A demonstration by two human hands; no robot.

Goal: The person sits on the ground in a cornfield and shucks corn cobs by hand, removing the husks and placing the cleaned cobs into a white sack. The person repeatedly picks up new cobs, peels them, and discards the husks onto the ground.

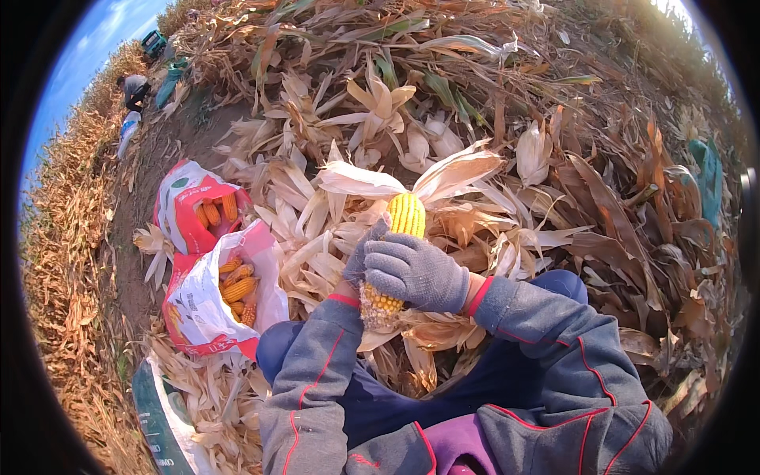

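Note:
Both hands wear grey knitted gloves and are closed around one ear of yellow corn in front of my lap. My right hand wraps over the middle of the ear. Against its far left side lies my left hand, partly hidden behind the right. Pale husk leaves spread from the top end of the ear. Its lower end, with silk and kernels showing, sticks out below the gloves. On the left stand two open woven sacks, a near one and a farther one, both holding husked ears.
Dry husks and leaves cover the ground around my legs. Corn stalks lie piled ahead and to the right. A green and white sack lies at lower left. Far off at upper left a person bends over near more sacks.

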